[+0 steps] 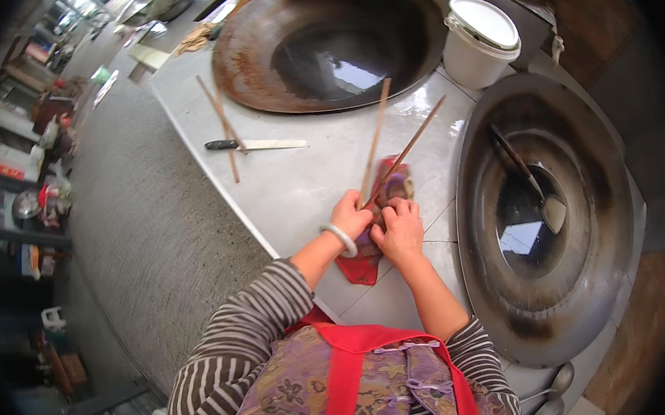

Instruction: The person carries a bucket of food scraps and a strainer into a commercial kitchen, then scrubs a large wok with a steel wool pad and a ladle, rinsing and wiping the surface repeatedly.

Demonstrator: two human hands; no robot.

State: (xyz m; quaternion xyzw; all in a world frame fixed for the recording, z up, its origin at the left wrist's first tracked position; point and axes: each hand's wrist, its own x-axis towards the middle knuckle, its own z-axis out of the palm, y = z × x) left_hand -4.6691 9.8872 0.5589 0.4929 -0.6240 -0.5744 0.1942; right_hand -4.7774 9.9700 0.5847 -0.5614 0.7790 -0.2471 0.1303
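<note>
My left hand (352, 214), with a pale bangle (341, 239) at its wrist, grips the lower ends of two long wooden chopsticks (378, 138). Their tips spread apart, pointing away from me. A red and purple patterned cloth (361, 269) lies under both hands on the tiled counter (330, 178). My right hand (402, 228) is closed over the cloth, close beside the left; its fingers hide part of the cloth and of the sticks. Farther left lie a black-handled knife (267, 144) and several loose wooden sticks (221, 119), some crossing at the knife's handle.
A large wok (249, 66) is set into the counter ahead. Another wok (482, 224) on the right holds liquid and a long-handled spatula (521, 164). Between them stands a lidded white bucket (476, 55). Metal ladles (561, 380) lie at lower right. The counter edge borders a concrete floor (150, 223).
</note>
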